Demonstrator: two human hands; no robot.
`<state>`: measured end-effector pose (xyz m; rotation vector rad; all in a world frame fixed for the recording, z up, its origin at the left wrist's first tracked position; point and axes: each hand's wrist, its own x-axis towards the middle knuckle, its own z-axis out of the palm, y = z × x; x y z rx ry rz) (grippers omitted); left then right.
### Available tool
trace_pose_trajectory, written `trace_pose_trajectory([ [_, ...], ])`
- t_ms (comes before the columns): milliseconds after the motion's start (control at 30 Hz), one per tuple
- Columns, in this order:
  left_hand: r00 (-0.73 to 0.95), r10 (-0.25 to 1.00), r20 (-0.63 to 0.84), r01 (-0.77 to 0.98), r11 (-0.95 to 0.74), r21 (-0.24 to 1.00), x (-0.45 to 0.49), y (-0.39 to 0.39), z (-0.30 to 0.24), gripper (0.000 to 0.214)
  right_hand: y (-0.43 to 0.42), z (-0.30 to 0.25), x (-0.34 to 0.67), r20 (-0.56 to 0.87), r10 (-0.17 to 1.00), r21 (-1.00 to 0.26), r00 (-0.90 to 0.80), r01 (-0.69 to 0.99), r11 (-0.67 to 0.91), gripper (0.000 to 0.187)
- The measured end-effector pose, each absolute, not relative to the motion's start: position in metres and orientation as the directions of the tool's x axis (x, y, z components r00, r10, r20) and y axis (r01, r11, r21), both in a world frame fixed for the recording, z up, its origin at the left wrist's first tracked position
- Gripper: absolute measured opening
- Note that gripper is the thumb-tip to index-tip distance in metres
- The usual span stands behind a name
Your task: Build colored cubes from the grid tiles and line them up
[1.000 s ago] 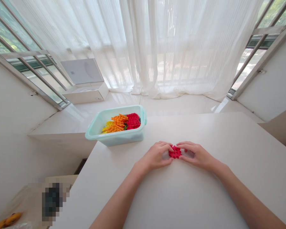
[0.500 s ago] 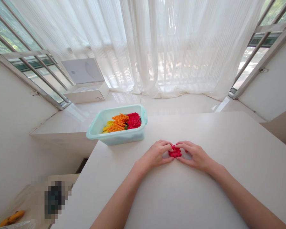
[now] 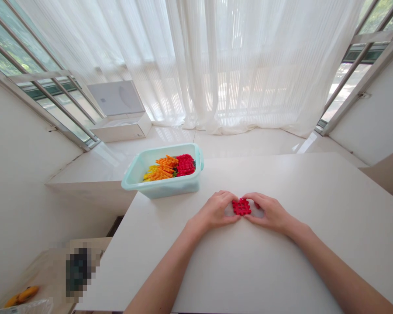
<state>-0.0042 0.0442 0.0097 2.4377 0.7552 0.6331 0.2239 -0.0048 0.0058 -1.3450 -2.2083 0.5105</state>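
A small red plastic grid piece (image 3: 241,206) lies low over the white table (image 3: 265,270) in front of me. My left hand (image 3: 216,212) pinches its left side with curled fingers. My right hand (image 3: 270,212) grips its right side the same way. Both hands rest on the tabletop. A pale green plastic bin (image 3: 165,171) stands at the table's far left corner, holding several orange, yellow and red grid pieces.
White sheer curtains (image 3: 236,65) hang behind a glossy window ledge. A white box (image 3: 121,124) sits on the ledge at the left. Below the table at lower left stands a lower surface with an orange object (image 3: 21,295).
The red piece now lies flatter between my fingers, showing its grid face. My hands stay together at the same spot. The view has shifted slightly.
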Motion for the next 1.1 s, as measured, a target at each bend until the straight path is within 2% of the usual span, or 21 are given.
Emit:
trace_pose_trajectory([
  [267,0.743,0.61,0.276,0.388,-0.728,0.565,-0.005,0.044,0.009,0.042,-0.004,-0.002,0.225,0.233,0.898,-0.537,-0.373,0.721,0.439,0.048],
  [400,0.749,0.575,0.33,0.39,-0.785,0.481,-0.005,0.038,0.02,0.05,-0.004,-0.003,0.225,0.226,0.9,-0.559,-0.374,0.707,0.434,0.048],
  [533,0.639,0.56,0.527,0.44,-0.828,0.347,-0.019,0.039,0.052,0.03,-0.003,-0.004,0.225,0.201,0.915,-0.574,-0.35,0.715,0.4,0.05],
  [633,0.468,0.636,0.614,0.628,-0.728,0.275,-0.044,0.061,0.084,0.017,-0.002,-0.005,0.226,0.184,0.915,-0.58,-0.359,0.711,0.396,0.054],
  [700,0.355,0.745,0.565,0.809,-0.547,0.213,-0.062,0.086,0.102,0.021,-0.002,-0.005,0.226,0.178,0.916,-0.588,-0.36,0.707,0.392,0.056],
  [767,0.297,0.865,0.404,0.931,-0.357,0.08,-0.077,0.114,0.115,0.026,-0.001,-0.006,0.226,0.184,0.921,-0.598,-0.343,0.705,0.382,0.054],
  [833,0.254,0.945,0.207,0.967,-0.248,-0.054,-0.086,0.138,0.12,0.031,0.0,-0.008,0.225,0.199,0.925,-0.615,-0.325,0.694,0.376,0.05],
  [900,0.23,0.966,0.114,0.97,-0.218,-0.108,-0.088,0.155,0.121,0.03,0.001,-0.01,0.225,0.215,0.924,-0.633,-0.317,0.674,0.379,0.047],
  [1000,0.212,0.973,0.091,0.971,-0.199,-0.134,-0.087,0.164,0.119,0.025,0.002,-0.012,0.225,0.231,0.922,-0.653,-0.31,0.653,0.383,0.046],
  [1100,0.184,0.974,0.134,0.974,-0.162,-0.159,-0.087,0.161,0.121,0.026,0.001,-0.011,0.224,0.237,0.922,-0.662,-0.305,0.644,0.383,0.043],
])
